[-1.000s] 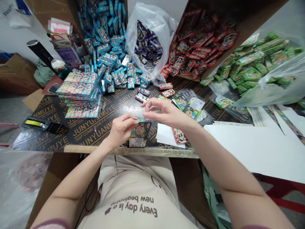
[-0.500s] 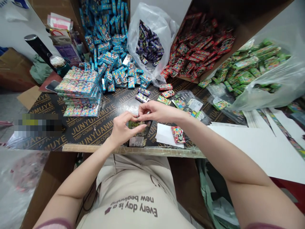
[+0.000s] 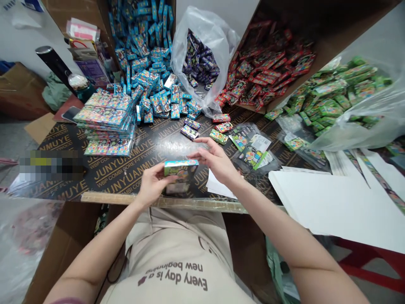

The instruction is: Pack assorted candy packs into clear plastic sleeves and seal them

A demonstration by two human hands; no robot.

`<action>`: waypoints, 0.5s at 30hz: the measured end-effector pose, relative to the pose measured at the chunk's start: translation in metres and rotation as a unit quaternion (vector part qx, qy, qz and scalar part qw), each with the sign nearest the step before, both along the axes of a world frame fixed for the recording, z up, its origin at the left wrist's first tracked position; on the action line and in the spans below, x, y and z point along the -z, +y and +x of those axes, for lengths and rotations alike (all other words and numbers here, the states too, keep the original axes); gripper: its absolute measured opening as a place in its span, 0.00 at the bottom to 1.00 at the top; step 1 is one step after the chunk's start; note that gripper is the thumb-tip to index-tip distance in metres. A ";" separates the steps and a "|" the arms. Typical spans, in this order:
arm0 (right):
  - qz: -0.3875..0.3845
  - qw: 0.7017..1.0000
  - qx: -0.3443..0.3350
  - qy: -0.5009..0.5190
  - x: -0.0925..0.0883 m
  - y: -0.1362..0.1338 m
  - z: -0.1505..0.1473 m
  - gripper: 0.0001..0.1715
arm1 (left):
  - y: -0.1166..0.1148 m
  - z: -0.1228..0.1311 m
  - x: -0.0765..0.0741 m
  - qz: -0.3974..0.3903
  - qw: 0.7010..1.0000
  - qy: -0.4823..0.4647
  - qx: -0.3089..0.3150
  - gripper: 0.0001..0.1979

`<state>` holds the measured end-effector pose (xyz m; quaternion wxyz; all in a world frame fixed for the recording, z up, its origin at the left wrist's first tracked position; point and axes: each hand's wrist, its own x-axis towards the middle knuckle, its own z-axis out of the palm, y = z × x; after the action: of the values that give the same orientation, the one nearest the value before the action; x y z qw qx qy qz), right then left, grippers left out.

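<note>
My left hand pinches the left side of a dark printed packet at the table's front edge. A bright blue-and-green band with coloured pictures runs along the packet's top; its lower part is blurred. Just right of the packet's upper corner, my right hand has its fingers stretched and apart, with nothing clearly visible in them. Under the right wrist lies white card, partly covered. Beyond the hands lie two small purple boxes, two red boxes and a green box.
Stacked filled packets stand at the left, beside heaped blue boxes. A clear bag of purple boxes, a carton of red boxes and a bag of green boxes line the back. White sheets lie right.
My right hand has moved off the packet's top, away to the right, and its fingers have spread. The packet has tipped, showing its bright top band, while the left hand keeps hold.
</note>
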<state>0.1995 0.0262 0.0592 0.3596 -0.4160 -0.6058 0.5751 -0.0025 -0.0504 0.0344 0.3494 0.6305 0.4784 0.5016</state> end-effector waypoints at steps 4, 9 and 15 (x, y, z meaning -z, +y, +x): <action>0.181 0.954 0.075 -0.227 0.044 0.019 0.040 0.28 | 0.000 -0.061 -0.009 0.179 0.959 0.205 -0.084 0.11; 0.198 0.826 0.192 -0.491 0.082 0.055 0.114 0.42 | 0.029 -0.149 0.025 0.138 0.880 0.436 -0.131 0.15; 0.036 0.796 0.262 -0.544 0.094 0.055 0.173 0.63 | 0.040 -0.185 0.079 0.021 0.853 0.497 -0.161 0.24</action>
<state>0.3723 0.0811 -0.0349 0.1221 -0.7901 -0.5895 0.1153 -0.1875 -0.0109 -0.0442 -0.0334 0.7172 0.6723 0.1803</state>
